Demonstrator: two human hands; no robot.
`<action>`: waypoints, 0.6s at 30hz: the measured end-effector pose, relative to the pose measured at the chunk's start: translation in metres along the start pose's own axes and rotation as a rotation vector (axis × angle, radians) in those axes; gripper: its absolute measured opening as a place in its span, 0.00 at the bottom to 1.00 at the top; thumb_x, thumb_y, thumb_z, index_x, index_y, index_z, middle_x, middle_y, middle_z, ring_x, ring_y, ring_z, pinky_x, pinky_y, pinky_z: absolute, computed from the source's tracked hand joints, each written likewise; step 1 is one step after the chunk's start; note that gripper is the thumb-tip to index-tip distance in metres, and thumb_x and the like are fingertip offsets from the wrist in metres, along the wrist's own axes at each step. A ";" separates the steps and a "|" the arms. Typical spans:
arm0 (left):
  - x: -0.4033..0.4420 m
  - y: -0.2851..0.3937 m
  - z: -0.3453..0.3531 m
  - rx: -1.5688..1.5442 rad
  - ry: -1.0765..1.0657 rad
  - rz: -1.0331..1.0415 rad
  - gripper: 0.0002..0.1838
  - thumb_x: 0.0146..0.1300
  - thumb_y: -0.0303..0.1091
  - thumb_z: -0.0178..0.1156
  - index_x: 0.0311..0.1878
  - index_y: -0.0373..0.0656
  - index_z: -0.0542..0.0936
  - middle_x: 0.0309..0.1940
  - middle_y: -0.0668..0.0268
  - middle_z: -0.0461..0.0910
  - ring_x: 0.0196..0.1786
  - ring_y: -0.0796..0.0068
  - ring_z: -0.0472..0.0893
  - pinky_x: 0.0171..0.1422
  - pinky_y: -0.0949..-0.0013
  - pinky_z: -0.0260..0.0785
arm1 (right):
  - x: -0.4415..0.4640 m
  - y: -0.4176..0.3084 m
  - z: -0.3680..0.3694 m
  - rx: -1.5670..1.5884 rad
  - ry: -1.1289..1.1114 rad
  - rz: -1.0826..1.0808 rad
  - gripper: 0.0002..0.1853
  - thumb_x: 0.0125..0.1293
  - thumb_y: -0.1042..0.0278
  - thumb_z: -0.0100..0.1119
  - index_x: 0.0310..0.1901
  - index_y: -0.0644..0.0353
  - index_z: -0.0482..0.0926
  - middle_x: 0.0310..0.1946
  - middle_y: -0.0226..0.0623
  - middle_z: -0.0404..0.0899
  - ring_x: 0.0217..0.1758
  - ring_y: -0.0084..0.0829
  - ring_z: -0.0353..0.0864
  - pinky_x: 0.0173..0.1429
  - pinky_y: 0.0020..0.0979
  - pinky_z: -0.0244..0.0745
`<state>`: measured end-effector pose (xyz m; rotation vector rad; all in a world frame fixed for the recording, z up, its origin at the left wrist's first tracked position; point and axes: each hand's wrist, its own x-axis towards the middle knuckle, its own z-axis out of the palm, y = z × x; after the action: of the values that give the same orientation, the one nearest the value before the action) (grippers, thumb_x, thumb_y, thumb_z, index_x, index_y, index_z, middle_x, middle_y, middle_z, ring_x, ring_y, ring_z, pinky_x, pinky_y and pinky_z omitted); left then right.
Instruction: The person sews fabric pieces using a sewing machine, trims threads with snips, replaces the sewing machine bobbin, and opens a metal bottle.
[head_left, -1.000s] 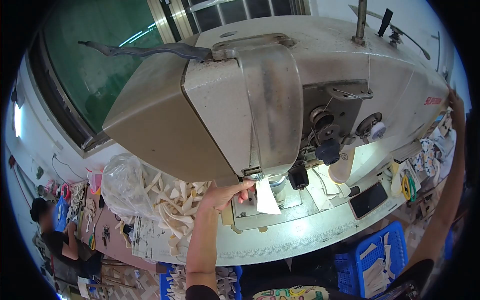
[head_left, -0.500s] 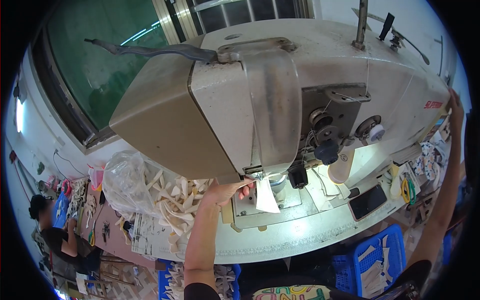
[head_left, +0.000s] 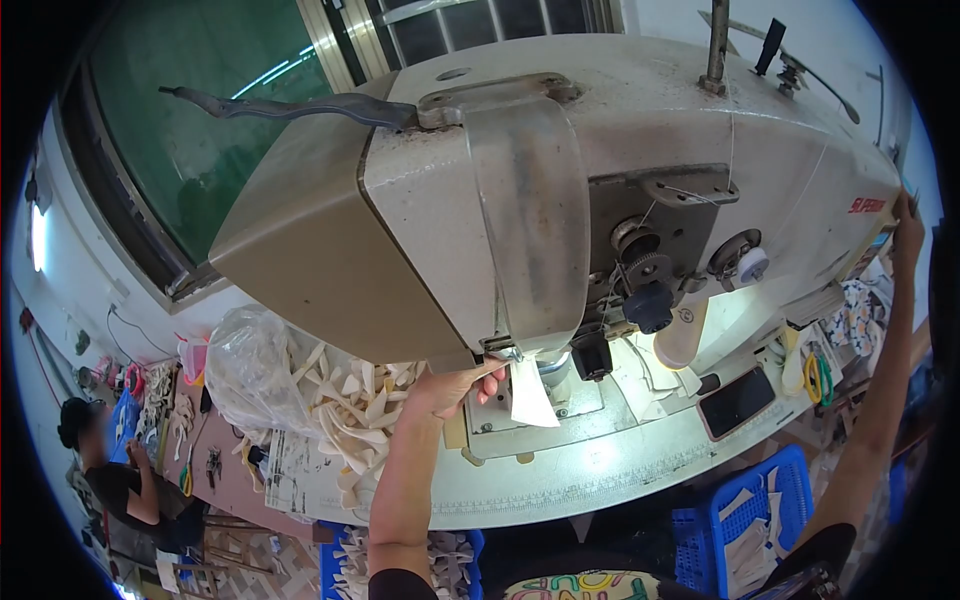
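A large, worn sewing machine (head_left: 430, 170) fills the middle of the view. Below its head, my left hand (head_left: 450, 388) is closed, pinching the upper end of a white, flared fabric piece (head_left: 533, 395) at the needle area. The needle itself is hidden behind the machine head and the clear guard (head_left: 530, 210). At the far right, my right hand (head_left: 908, 225) reaches up to the machine's right end. Its fingers are mostly hidden at the edge of the view, and I cannot tell what they touch there.
Many cream pieces (head_left: 360, 400) lie left of my left hand beside a clear plastic bag (head_left: 245, 365). A phone (head_left: 737, 403) and scissors (head_left: 818, 378) lie to the right. Blue baskets (head_left: 795, 470) stand below. A person (head_left: 135, 480) works at a table on the left.
The view has shifted slightly, so the machine head appears a little further left. My left hand keeps its grip on the fabric piece. The other person's hand has moved slightly.
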<state>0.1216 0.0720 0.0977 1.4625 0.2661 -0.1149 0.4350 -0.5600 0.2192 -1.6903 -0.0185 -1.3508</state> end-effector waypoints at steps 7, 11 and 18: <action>-0.003 0.003 0.003 0.071 0.009 0.000 0.09 0.60 0.36 0.57 0.30 0.40 0.75 0.21 0.69 0.73 0.21 0.84 0.71 0.22 0.81 0.62 | 0.059 0.030 -0.011 -0.038 -0.272 0.107 0.22 0.64 0.49 0.47 0.54 0.50 0.75 0.44 0.39 0.77 0.48 0.24 0.74 0.48 0.29 0.71; -0.006 0.016 0.008 0.123 0.029 -0.014 0.09 0.61 0.35 0.56 0.29 0.40 0.76 0.19 0.70 0.72 0.21 0.83 0.70 0.23 0.81 0.62 | 0.054 0.024 -0.008 -0.177 -0.316 -0.132 0.23 0.63 0.48 0.48 0.55 0.51 0.73 0.45 0.39 0.76 0.48 0.24 0.74 0.52 0.25 0.68; -0.010 0.024 0.008 0.163 -0.074 -0.101 0.11 0.60 0.36 0.55 0.29 0.38 0.75 0.19 0.70 0.71 0.18 0.85 0.67 0.18 0.81 0.58 | 0.083 -0.016 -0.010 -0.143 -0.712 0.231 0.25 0.63 0.48 0.49 0.56 0.53 0.72 0.49 0.38 0.74 0.53 0.23 0.72 0.56 0.23 0.64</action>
<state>0.1190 0.0658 0.1240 1.6031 0.2750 -0.2776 0.4516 -0.5995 0.2922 -2.1424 -0.1339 -0.5434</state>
